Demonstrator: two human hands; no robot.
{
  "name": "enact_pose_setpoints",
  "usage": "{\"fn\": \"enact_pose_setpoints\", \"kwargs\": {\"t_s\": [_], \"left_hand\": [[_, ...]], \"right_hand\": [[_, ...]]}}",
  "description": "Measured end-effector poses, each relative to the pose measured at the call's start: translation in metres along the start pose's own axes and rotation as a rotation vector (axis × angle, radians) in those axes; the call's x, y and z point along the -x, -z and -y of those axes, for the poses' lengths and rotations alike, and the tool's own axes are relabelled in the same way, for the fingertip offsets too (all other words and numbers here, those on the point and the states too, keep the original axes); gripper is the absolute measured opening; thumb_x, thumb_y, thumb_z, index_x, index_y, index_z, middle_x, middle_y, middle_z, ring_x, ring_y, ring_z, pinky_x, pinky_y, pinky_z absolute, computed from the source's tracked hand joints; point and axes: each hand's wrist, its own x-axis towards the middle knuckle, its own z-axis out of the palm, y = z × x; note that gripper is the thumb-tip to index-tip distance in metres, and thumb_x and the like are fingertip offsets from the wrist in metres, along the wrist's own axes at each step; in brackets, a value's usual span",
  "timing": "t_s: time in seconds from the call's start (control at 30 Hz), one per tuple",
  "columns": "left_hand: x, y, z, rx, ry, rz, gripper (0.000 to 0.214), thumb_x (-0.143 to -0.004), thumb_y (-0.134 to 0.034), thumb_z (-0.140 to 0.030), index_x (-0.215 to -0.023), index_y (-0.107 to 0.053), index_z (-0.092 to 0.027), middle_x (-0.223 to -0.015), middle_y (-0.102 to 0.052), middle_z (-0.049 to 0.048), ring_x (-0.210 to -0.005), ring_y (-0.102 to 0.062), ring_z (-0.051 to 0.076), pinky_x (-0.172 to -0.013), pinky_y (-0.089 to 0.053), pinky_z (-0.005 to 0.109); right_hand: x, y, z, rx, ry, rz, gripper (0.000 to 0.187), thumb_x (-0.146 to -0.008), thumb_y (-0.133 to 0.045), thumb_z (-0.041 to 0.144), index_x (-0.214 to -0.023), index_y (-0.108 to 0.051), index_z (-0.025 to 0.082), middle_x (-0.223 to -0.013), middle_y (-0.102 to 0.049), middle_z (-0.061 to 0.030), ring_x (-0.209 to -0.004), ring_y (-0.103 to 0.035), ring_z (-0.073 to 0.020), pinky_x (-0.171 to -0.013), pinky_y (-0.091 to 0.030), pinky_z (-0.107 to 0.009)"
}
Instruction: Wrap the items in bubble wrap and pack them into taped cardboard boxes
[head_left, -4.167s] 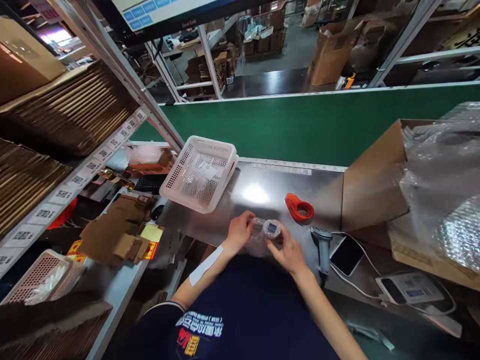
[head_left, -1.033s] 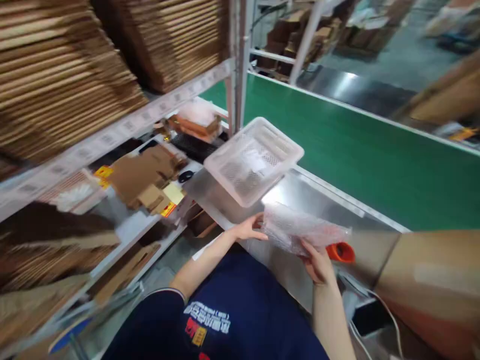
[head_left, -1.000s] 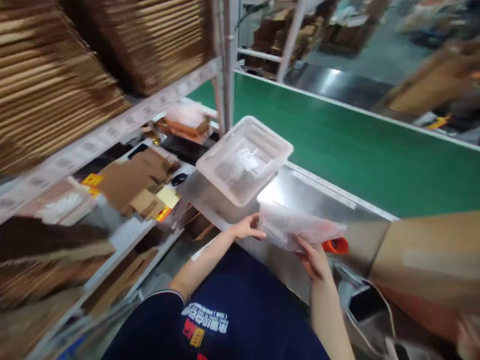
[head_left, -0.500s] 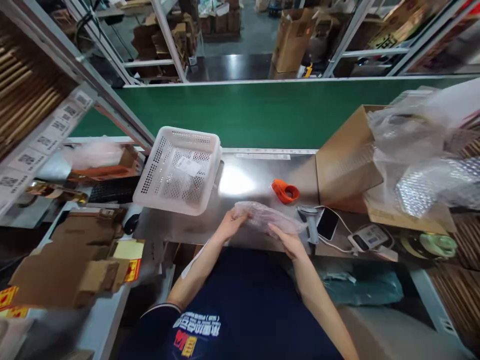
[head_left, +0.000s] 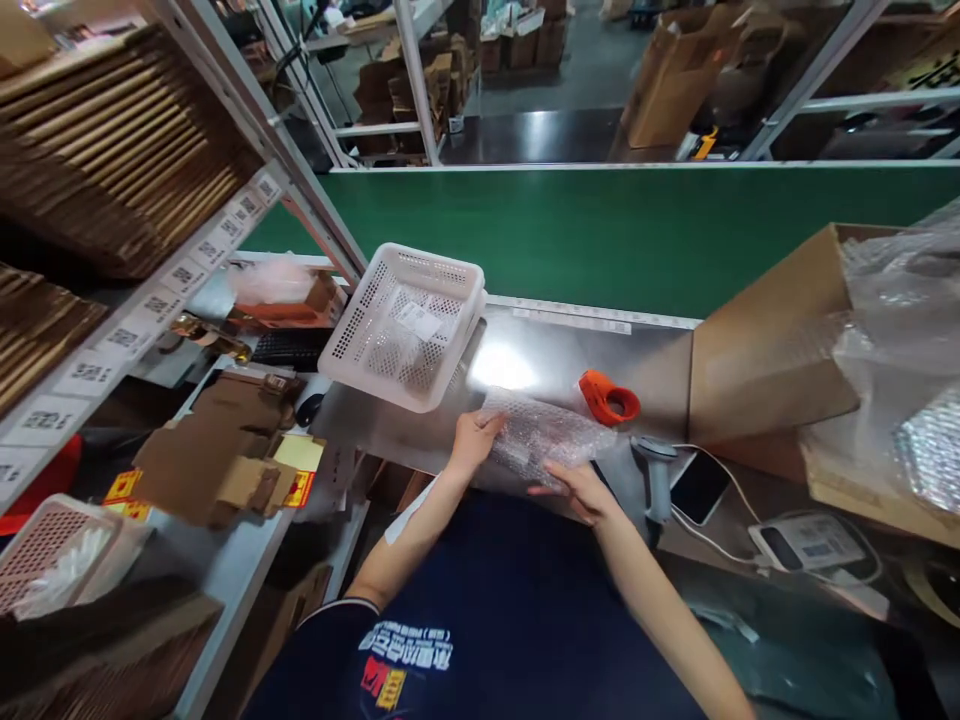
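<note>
A bundle of clear bubble wrap (head_left: pixel 544 437) lies on the steel worktop (head_left: pixel 525 370) just in front of me. My left hand (head_left: pixel 474 437) grips its left end, fingers curled onto the wrap. My right hand (head_left: pixel 579 489) rests against its near right edge with the fingers stretched along the plastic. Whatever is inside the wrap cannot be made out. An orange tape dispenser (head_left: pixel 608 398) sits just beyond the bundle's right end.
A white perforated basket (head_left: pixel 401 325) stands tilted at the left of the worktop. A barcode scanner (head_left: pixel 655 470), a phone (head_left: pixel 700 487) and a small label device (head_left: pixel 808 541) lie to the right. An open carton (head_left: pixel 765 350) holds bubble wrap. A green conveyor (head_left: pixel 615 235) runs behind; shelves of flat cardboard (head_left: pixel 112 150) stand left.
The small item I held in both hands earlier is now out of sight in a bubble wrap bundle. My view swung left and back. The bundle has come down onto the worktop.
</note>
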Motion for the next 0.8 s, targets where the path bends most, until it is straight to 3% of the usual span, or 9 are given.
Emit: {"fn": "enact_pose_setpoints", "kwargs": {"t_s": [0.1,0.2,0.27,0.37,0.5,0.6,0.7,0.77,0.8], "left_hand": [[0.01,0.004,0.0,0.041,0.053,0.01,0.046,-0.068,-0.082,-0.058,-0.054,-0.065,-0.017,-0.057,-0.062,0.0016,-0.063,-0.058,0.016,-0.064,-0.045,0.028],[0.018,0.016,-0.004,0.151,0.145,0.143,0.049,-0.054,-0.094,-0.049,-0.087,-0.078,-0.017,-0.088,-0.077,0.0062,-0.085,-0.068,0.021,-0.076,-0.051,0.029],[0.022,0.023,-0.005,0.186,0.28,0.254,0.065,-0.047,-0.099,-0.046,-0.102,-0.078,-0.018,-0.101,-0.077,0.0083,-0.09,-0.069,0.023,-0.076,-0.054,0.031],[0.023,0.021,-0.001,0.222,0.427,0.276,0.063,-0.045,-0.099,-0.05,-0.094,-0.077,-0.016,-0.094,-0.077,0.0085,-0.082,-0.069,0.023,-0.074,-0.055,0.034],[0.016,0.002,0.012,0.198,0.237,0.119,0.047,-0.053,-0.094,-0.055,-0.066,-0.072,-0.016,-0.072,-0.072,0.0033,-0.076,-0.066,0.019,-0.079,-0.052,0.031],[0.011,-0.006,0.016,0.151,0.107,0.064,0.047,-0.064,-0.086,-0.06,-0.057,-0.067,-0.017,-0.064,-0.068,0.0017,-0.072,-0.064,0.018,-0.078,-0.051,0.03],[0.009,-0.007,0.011,0.235,0.048,0.146,0.049,-0.061,-0.089,-0.057,-0.087,-0.078,-0.017,-0.091,-0.077,0.0056,-0.092,-0.07,0.021,-0.091,-0.051,0.032],[0.007,-0.006,0.003,0.273,0.08,0.261,0.067,-0.057,-0.094,-0.05,-0.113,-0.076,-0.02,-0.113,-0.077,0.0081,-0.108,-0.069,0.024,-0.1,-0.05,0.035],[0.006,-0.007,-0.001,0.271,0.12,0.306,0.07,-0.056,-0.095,-0.048,-0.117,-0.074,-0.02,-0.116,-0.076,0.0089,-0.11,-0.068,0.025,-0.101,-0.05,0.036]], "right_hand": [[-0.006,-0.01,-0.01,-0.038,-0.065,-0.017,0.061,-0.048,-0.098,0.045,-0.102,-0.074,0.027,-0.119,-0.077,-0.006,-0.104,-0.073,-0.0312,-0.062,-0.066,-0.037],[-0.012,-0.01,-0.012,-0.06,0.006,-0.089,0.051,-0.048,-0.098,0.05,-0.084,-0.075,0.023,-0.096,-0.079,-0.0056,-0.088,-0.074,-0.0265,-0.063,-0.063,-0.034],[-0.011,-0.004,-0.008,-0.019,0.089,-0.102,0.047,-0.049,-0.098,0.051,-0.08,-0.075,0.023,-0.09,-0.079,-0.0042,-0.087,-0.073,-0.0245,-0.072,-0.063,-0.035],[-0.006,0.007,0.0,0.068,0.17,-0.072,0.044,-0.052,-0.097,0.05,-0.083,-0.078,0.025,-0.095,-0.08,-0.0031,-0.094,-0.073,-0.0245,-0.089,-0.061,-0.037],[-0.002,0.014,0.012,0.039,0.19,-0.111,0.049,-0.056,-0.093,0.055,-0.093,-0.078,0.026,-0.105,-0.08,-0.0048,-0.102,-0.073,-0.028,-0.086,-0.062,-0.04],[-0.004,0.016,0.018,-0.065,0.179,-0.142,0.049,-0.055,-0.093,0.056,-0.089,-0.076,0.025,-0.095,-0.081,-0.0043,-0.092,-0.075,-0.0264,-0.079,-0.062,-0.037],[-0.005,0.017,0.021,-0.147,0.199,-0.17,0.044,-0.052,-0.094,0.051,-0.082,-0.075,0.024,-0.083,-0.079,-0.0015,-0.082,-0.074,-0.0222,-0.08,-0.06,-0.033],[-0.005,0.019,0.023,-0.157,0.244,-0.196,0.041,-0.053,-0.094,0.047,-0.081,-0.075,0.024,-0.081,-0.078,0.0002,-0.08,-0.072,-0.0202,-0.08,-0.058,-0.031],[-0.005,0.019,0.024,-0.147,0.269,-0.207,0.04,-0.053,-0.094,0.045,-0.081,-0.075,0.024,-0.08,-0.078,0.0008,-0.079,-0.071,-0.0195,-0.08,-0.057,-0.031]]}}
